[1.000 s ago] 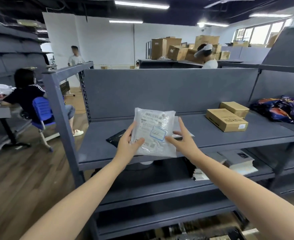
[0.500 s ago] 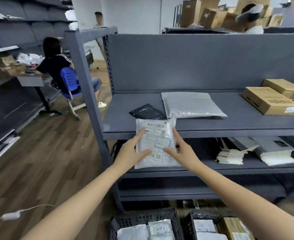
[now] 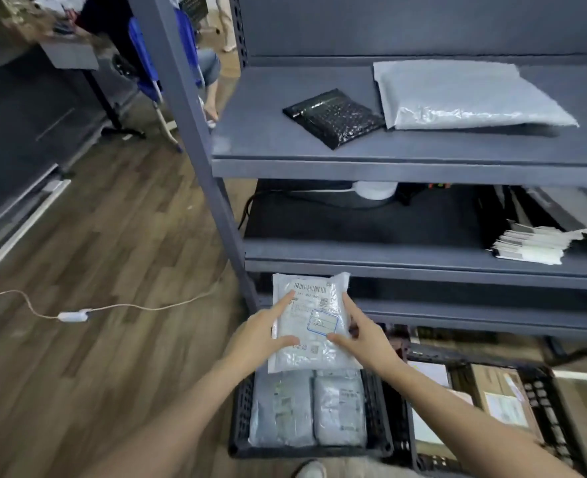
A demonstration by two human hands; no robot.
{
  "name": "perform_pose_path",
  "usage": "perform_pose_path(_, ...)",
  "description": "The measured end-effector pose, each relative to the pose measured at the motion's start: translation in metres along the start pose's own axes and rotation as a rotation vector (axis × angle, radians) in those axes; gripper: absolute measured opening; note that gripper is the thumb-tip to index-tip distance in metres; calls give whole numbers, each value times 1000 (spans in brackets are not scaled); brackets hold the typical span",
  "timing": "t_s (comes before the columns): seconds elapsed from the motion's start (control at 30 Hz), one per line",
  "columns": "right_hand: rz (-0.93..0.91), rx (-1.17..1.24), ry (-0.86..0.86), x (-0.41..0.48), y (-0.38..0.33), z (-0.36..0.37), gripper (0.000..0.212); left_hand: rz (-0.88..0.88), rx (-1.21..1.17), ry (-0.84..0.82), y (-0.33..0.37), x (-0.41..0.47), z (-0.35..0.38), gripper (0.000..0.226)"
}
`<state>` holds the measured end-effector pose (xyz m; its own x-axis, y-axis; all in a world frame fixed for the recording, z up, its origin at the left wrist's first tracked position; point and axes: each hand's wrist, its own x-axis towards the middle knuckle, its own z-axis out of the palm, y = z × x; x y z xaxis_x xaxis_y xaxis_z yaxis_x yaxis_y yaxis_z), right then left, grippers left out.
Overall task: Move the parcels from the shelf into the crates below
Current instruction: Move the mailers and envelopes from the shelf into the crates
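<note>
Parcel [image 3: 311, 326]: a white plastic mailer with a barcode label at its top and a blue-bordered sticker near its middle. It is held in the air between both hands, in front of the lowest shelf rail and just above the left crate.
Left hand [image 3: 261, 339]: grips the parcel's left edge, with thumb and forefinger lying on the front face and the other fingers hidden behind it.
Right hand [image 3: 364, 339]: grips the right edge, with the thumb pressed on the front beside the blue sticker and the forefinger stretched up along the side.
Left crate [image 3: 241, 415]: black lattice plastic, on the floor under the shelving. Two grey mailers [image 3: 281, 408] lie flat in it side by side, labels up.
Right crate [image 3: 542, 405]: black, just beside the left one. It holds a brown carton [image 3: 499, 391] with a white label, and the right forearm partly covers the rest.
Top shelf [image 3: 388, 160]: dark grey. A black bubble mailer [image 3: 333, 117] lies near the front left, and a large grey mailer [image 3: 464, 94] lies just beside it on the right.
Middle shelf [image 3: 371, 258]: a fanned stack of white envelopes [image 3: 530, 244] lies at the right, and a white round object sits at the back, too dim to identify.
Floor [image 3: 112, 236]: wood planks. A thin cord [image 3: 72, 316] with a white inline switch trails left of the shelving, and the toe of a shoe [image 3: 311, 470] shows at the bottom edge.
</note>
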<state>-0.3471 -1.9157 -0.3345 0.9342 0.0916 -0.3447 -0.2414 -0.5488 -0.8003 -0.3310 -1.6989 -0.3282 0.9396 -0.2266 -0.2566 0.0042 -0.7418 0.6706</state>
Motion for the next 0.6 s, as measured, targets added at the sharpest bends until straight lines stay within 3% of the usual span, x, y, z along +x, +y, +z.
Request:
perform_pose_path(0.27, 141, -57, -48, 49, 128, 93, 81, -110, -13, -84, -112, 28, 120, 88)
perform_pose_path(0.6, 176, -162, -188, 137, 330, 237, 82, -147, 87, -205, -304, 77, 307, 86)
